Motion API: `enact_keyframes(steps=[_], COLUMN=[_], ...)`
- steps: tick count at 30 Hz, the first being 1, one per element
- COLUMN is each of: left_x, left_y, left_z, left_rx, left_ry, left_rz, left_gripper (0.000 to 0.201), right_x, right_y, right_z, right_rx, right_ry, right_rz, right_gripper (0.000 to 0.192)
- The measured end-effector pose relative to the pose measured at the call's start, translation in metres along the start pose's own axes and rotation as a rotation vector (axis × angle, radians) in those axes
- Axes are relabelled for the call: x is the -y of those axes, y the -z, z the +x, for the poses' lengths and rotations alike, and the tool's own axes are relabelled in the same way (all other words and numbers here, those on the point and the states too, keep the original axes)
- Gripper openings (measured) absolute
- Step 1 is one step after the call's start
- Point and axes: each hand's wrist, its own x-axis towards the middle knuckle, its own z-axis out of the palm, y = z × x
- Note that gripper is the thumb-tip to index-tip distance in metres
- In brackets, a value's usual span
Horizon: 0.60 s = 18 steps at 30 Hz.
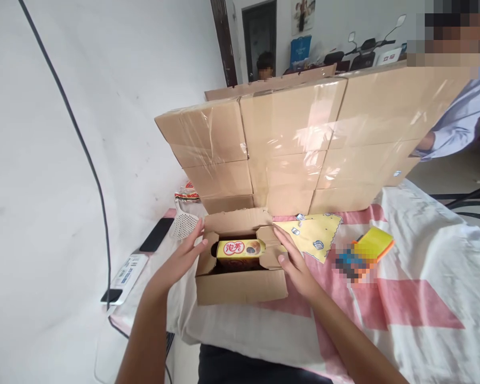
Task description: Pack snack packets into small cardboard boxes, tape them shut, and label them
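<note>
Our left hand (183, 256) lies flat and open against the 9 o'clock side of a small cardboard box (240, 285), fingers stretched toward the rear flap (235, 220), gripping nothing. Our right hand (295, 262), also open, presses its fingers on the 3 o'clock side flap (272, 246), folding it inward without closing around it. The box sits at the near edge of the bench (416, 314), which is draped in a pink-and-white cloth (408, 309), and its top is open. Inside, lying crosswise, is a yellow snack packet (240, 248) with red characters on its face.

We judge the step in hand to be the closing of the box: the packet is in, and the flaps are being brought over. The next move, as we read it, calls for both side flaps to be pressed level and held before the rear flap comes down.

At 12 o'clock rises a wall of taped cartons (304, 144). At 2 o'clock lies a yellow pad (374, 242). At 9 o'clock a dark phone (157, 234) rests beside a white mesh scoop (184, 224), with a power strip (125, 274) nearer us. Another person's sleeve (460, 128) shows at 2 o'clock, behind the cartons.
</note>
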Motion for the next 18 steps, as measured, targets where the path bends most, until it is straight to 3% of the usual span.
enact_keyframes(steps=[3, 7, 12, 18], left_x=[0.02, 0.043, 0.048, 0.039], left_y=[-0.027, -0.049, -0.037, -0.028], left_z=[-0.003, -0.003, -0.007, -0.033], left_rx=[-0.142, -0.27, -0.307, -0.175], left_ry=[-0.054, -0.132, -0.376, -0.515], left_rz=[-0.22, -0.32, -0.057, 0.3], left_gripper=[0.084, 0.081, 0.026, 0.043], right_x=[0.0, -0.002, 0.003, 0.014], right_y=[0.001, 0.001, 0.0, 0.006], right_z=[-0.004, -0.008, -0.006, 0.0], right_rx=[0.012, 0.031, 0.019, 0.088], right_ry=[-0.108, -0.151, -0.098, 0.022], right_rz=[0.086, 0.135, 0.084, -0.104], right_gripper=[0.07, 0.078, 0.073, 0.036])
